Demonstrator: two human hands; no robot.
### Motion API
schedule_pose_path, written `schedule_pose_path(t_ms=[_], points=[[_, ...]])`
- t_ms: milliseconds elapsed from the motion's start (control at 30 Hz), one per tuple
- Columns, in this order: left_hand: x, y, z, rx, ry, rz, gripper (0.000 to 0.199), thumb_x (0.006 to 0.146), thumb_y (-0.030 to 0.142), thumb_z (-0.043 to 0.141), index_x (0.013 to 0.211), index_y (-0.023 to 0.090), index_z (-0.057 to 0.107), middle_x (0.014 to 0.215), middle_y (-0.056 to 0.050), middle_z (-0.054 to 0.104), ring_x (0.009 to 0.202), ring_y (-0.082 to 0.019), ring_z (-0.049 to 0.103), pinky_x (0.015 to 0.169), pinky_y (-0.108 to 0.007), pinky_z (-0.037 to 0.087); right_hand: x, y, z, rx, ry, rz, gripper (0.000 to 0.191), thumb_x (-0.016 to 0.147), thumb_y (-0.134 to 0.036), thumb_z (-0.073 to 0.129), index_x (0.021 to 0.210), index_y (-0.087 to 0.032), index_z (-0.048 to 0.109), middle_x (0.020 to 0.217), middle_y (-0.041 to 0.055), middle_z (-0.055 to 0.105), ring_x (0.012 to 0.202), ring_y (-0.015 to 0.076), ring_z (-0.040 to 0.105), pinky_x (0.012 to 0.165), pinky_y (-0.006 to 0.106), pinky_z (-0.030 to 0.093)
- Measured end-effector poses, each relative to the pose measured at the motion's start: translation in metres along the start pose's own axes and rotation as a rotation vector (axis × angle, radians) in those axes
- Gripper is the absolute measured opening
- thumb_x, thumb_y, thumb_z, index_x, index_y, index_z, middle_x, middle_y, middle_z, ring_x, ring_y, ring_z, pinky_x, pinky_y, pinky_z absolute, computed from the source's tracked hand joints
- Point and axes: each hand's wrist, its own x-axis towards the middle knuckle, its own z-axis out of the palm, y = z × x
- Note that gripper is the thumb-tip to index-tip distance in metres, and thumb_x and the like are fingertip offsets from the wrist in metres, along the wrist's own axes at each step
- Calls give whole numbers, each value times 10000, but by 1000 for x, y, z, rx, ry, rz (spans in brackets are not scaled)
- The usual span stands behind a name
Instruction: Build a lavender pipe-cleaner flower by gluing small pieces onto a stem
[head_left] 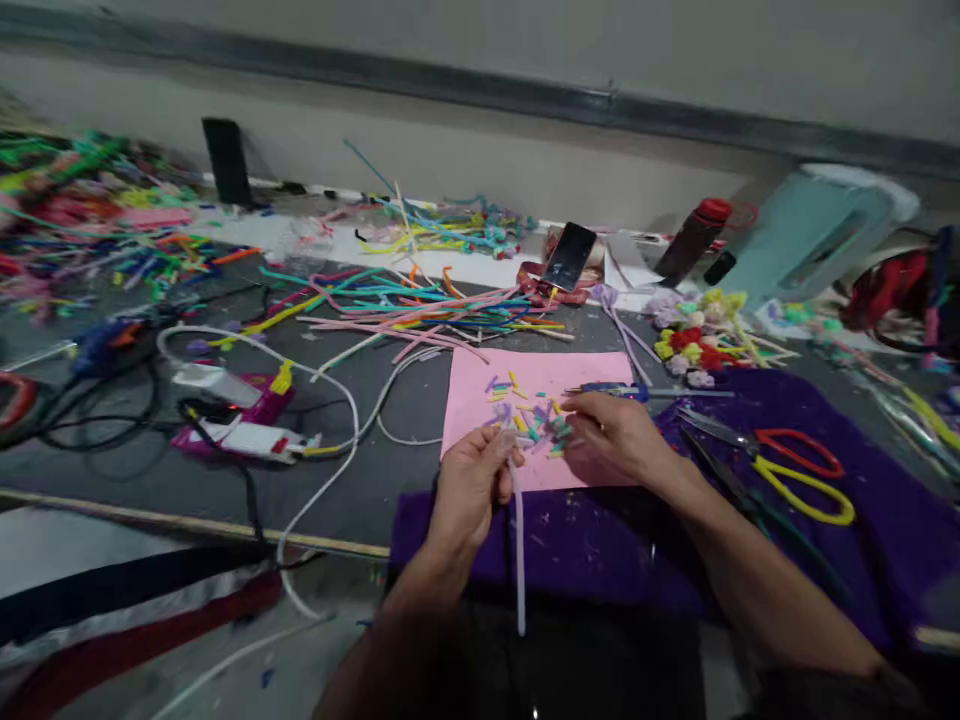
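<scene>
My left hand (474,475) is closed in a pinch around a pale lilac pipe cleaner (519,560), which hangs down past the table's front edge. Its top end sits at my fingertips above a pink sheet (469,395). My right hand (619,432) reaches over the sheet's right side, fingers curled down and drawn together among short cut pipe-cleaner pieces (534,420) in yellow, purple and teal. Whatever its fingertips grip is too small to make out. Just beyond that hand lies a blue, pen-like tool (611,390).
Scissors with red and yellow handles (806,480) rest on purple cloth (892,510) at right. Long pipe cleaners (427,305) lie behind the sheet, near a phone (570,257). White cable (352,400) loops at left by a power strip (247,440). Behind stand a bottle (694,240) and pitcher (802,235).
</scene>
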Motion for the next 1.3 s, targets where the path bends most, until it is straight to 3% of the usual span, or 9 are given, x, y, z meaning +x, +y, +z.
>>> schedule_pose_path(t_ms=[100, 167, 300, 467, 533, 733, 1000, 1167, 1300], points=[[1, 0, 0, -13, -18, -31, 244, 720, 343, 600, 639, 127, 519, 533, 35, 554, 282, -1, 331, 284, -142, 217, 1, -6, -8, 117, 51, 8, 173, 815, -236, 492, 849, -165, 647, 787, 54, 652, 667, 136, 585, 591, 228, 406], [1, 0, 0, -25, -34, -45, 243, 717, 343, 603, 642, 128, 521, 524, 36, 551, 283, 1, 325, 285, -140, 211, 1, -15, -8, 262, 45, 12, 189, 785, -237, 537, 941, -179, 627, 873, 53, 637, 664, 122, 573, 582, 224, 417], [0, 0, 0, -50, -66, -51, 229, 715, 329, 609, 639, 133, 518, 506, 44, 544, 283, 4, 325, 290, -136, 206, 2, -37, 5, 597, -129, 43, 337, 743, -234, 588, 1078, -206, 568, 966, 40, 607, 685, 111, 567, 595, 228, 438], [-1, -1, -1, -62, -87, -39, 221, 724, 311, 604, 633, 133, 511, 525, 44, 555, 282, 7, 336, 292, -137, 209, 3, -47, 15, 773, -209, 107, 146, 800, -246, 505, 779, -152, 616, 665, -9, 579, 582, 91, 507, 535, 208, 384], [-1, -1, -1, -69, -86, -44, 214, 726, 307, 605, 644, 134, 510, 533, 44, 559, 289, 8, 341, 295, -132, 210, 3, -43, 13, 683, -163, 97, 126, 787, -215, 507, 730, -149, 598, 635, -15, 560, 572, 89, 490, 534, 207, 371], [-1, -2, -4, -90, -57, -43, 216, 726, 316, 608, 658, 134, 512, 561, 44, 571, 298, 16, 338, 297, -122, 211, 1, -15, 0, 105, 56, 40, 78, 744, -149, 498, 748, -160, 576, 702, 8, 577, 596, 102, 499, 546, 209, 344], [-1, 0, -5, -131, -26, -29, 218, 708, 314, 624, 663, 137, 505, 558, 47, 563, 299, 13, 332, 290, -117, 213, -4, 7, -8, -429, 45, 170, 101, 776, -253, 495, 791, -179, 562, 806, 33, 614, 672, 141, 556, 524, 226, 284], [-4, 4, -7, -224, 21, 55, 205, 702, 284, 629, 668, 140, 488, 552, 48, 553, 302, 16, 314, 292, -104, 214, -3, 9, -13, -609, 11, 232, 137, 801, -267, 457, 815, -183, 565, 812, 42, 627, 648, 150, 565, 484, 237, 227], [-11, 16, -11, -277, 47, 94, 174, 697, 265, 634, 707, 141, 512, 551, 46, 546, 307, 20, 304, 291, -91, 203, -4, 14, -19, -681, 62, 292, 134, 804, -226, 440, 803, -179, 565, 802, 45, 631, 626, 153, 564, 482, 241, 225]])
